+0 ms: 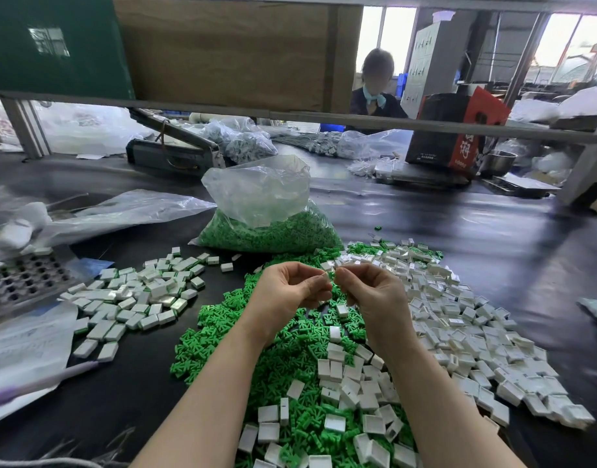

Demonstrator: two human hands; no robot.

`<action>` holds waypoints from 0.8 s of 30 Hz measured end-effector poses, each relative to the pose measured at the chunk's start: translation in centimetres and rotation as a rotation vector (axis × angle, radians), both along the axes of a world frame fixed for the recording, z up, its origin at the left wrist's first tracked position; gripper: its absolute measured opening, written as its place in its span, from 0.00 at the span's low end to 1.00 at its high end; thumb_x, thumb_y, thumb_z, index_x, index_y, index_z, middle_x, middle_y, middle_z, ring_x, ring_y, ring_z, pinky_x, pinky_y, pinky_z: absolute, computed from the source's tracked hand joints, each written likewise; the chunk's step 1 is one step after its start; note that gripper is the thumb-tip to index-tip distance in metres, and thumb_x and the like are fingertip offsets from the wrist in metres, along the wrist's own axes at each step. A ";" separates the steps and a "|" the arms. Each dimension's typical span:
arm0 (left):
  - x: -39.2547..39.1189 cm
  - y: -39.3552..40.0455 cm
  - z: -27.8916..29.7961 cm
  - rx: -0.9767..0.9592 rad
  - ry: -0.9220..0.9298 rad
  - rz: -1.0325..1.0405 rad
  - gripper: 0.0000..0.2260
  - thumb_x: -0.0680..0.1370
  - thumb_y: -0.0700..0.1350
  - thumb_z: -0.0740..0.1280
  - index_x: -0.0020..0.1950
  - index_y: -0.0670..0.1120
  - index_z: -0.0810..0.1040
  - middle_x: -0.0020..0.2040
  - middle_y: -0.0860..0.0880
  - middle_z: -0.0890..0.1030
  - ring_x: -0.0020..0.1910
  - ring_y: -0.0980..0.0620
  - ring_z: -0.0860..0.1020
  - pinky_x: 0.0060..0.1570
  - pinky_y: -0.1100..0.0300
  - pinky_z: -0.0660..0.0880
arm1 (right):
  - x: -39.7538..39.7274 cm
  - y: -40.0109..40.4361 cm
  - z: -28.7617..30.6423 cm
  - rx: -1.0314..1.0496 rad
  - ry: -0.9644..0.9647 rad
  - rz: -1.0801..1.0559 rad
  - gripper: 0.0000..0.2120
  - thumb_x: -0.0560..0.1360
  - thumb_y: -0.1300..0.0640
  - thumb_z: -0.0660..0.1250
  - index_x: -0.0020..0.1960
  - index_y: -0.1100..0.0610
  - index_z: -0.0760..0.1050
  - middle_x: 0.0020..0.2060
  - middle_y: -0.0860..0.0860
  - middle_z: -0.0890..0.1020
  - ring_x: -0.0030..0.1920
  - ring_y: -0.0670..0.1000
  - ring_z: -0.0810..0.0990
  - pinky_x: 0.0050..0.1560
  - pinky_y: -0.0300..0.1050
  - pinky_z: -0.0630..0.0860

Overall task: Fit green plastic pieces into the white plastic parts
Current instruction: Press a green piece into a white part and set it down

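1. Green plastic pieces: loose heap on the black table, directly beneath both hands and running toward the viewer. More fill the clear plastic bag just beyond the heap.

2. White plastic parts: small open-sided housings, spread in a broad pile to the right of the green heap and spilling over its near edge. A separate group lies well to the left, some showing a green edge; judged to be the finished lot.

3. Left hand: raised above the heap, fingers curled, thumb and forefinger pinching a small pale item at the tips. Too small to say whether it is a white part alone or one with green already seated.

4. Right hand: mirror posture, fingertips curled in and meeting those of the left hand. What it holds is hidden behind its own fingers; a pinch on something small is likely, but I cannot tell what.

5. Governing relation: the two fingertip groups touch at the midline, so the mating axis runs roughly left to right between them. Neither hand is nearer; the push would be hand against hand.

6. Also present: perforated metal tray at far left; a second person seated across the table.
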State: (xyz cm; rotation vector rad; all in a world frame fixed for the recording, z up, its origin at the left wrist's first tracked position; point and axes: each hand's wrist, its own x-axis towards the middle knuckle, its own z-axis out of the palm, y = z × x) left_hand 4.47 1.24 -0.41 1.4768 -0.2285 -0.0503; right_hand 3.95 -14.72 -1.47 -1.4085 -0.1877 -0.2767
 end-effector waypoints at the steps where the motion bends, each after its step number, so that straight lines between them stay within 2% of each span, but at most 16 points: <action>1: 0.0 0.0 0.0 0.002 -0.003 0.001 0.04 0.76 0.39 0.71 0.50 0.40 0.81 0.44 0.43 0.86 0.44 0.46 0.85 0.42 0.61 0.81 | 0.0 0.0 0.0 -0.006 -0.006 0.004 0.01 0.73 0.61 0.73 0.42 0.56 0.82 0.33 0.49 0.83 0.33 0.44 0.78 0.34 0.35 0.74; 7: 0.1 0.3 0.1 0.079 -0.056 0.024 0.04 0.76 0.38 0.72 0.50 0.39 0.82 0.41 0.43 0.86 0.40 0.49 0.85 0.39 0.65 0.78 | 0.3 -0.3 -0.1 -0.152 0.004 0.030 0.03 0.74 0.60 0.72 0.45 0.61 0.80 0.34 0.52 0.82 0.33 0.46 0.78 0.34 0.38 0.74; 10: 0.3 0.5 0.0 0.115 -0.075 0.029 0.03 0.76 0.38 0.71 0.49 0.40 0.83 0.41 0.44 0.86 0.40 0.50 0.84 0.42 0.62 0.80 | 0.4 -0.4 -0.4 -0.355 0.057 0.091 0.08 0.78 0.56 0.67 0.47 0.61 0.77 0.31 0.49 0.81 0.31 0.43 0.76 0.34 0.38 0.72; 13: 0.3 0.5 -0.1 0.169 -0.076 0.006 0.03 0.77 0.38 0.71 0.49 0.41 0.84 0.41 0.45 0.86 0.39 0.53 0.84 0.42 0.63 0.80 | 0.4 -0.4 -0.5 -0.502 0.075 0.181 0.11 0.82 0.56 0.61 0.44 0.60 0.74 0.29 0.46 0.76 0.30 0.43 0.72 0.34 0.39 0.69; 16: 0.3 0.7 0.0 0.207 -0.067 -0.030 0.04 0.78 0.39 0.70 0.50 0.41 0.83 0.40 0.45 0.85 0.38 0.53 0.81 0.43 0.61 0.80 | 0.3 -0.3 -0.5 -0.463 0.081 0.246 0.13 0.83 0.58 0.58 0.40 0.59 0.73 0.28 0.47 0.73 0.29 0.45 0.69 0.33 0.39 0.66; 18: 0.3 1.0 0.0 0.269 -0.035 -0.077 0.05 0.79 0.42 0.68 0.50 0.41 0.80 0.37 0.48 0.83 0.35 0.55 0.79 0.38 0.62 0.76 | 0.1 -0.3 -0.3 -0.429 0.077 0.253 0.14 0.83 0.58 0.58 0.39 0.58 0.73 0.28 0.48 0.72 0.29 0.46 0.67 0.31 0.38 0.65; 21: 0.0 0.9 0.0 0.356 0.020 -0.174 0.10 0.83 0.47 0.62 0.44 0.44 0.75 0.33 0.53 0.78 0.31 0.57 0.73 0.33 0.66 0.69 | -0.1 -0.3 -0.2 -0.372 0.086 0.285 0.15 0.83 0.58 0.58 0.38 0.58 0.73 0.26 0.47 0.72 0.28 0.45 0.67 0.30 0.36 0.64; 24: -0.4 0.5 -0.2 0.321 0.032 -0.221 0.13 0.84 0.45 0.58 0.41 0.46 0.72 0.31 0.53 0.73 0.31 0.56 0.69 0.33 0.66 0.66 | -0.3 -0.2 0.0 -0.364 0.148 0.319 0.17 0.83 0.58 0.58 0.37 0.59 0.73 0.24 0.48 0.73 0.25 0.46 0.67 0.29 0.36 0.64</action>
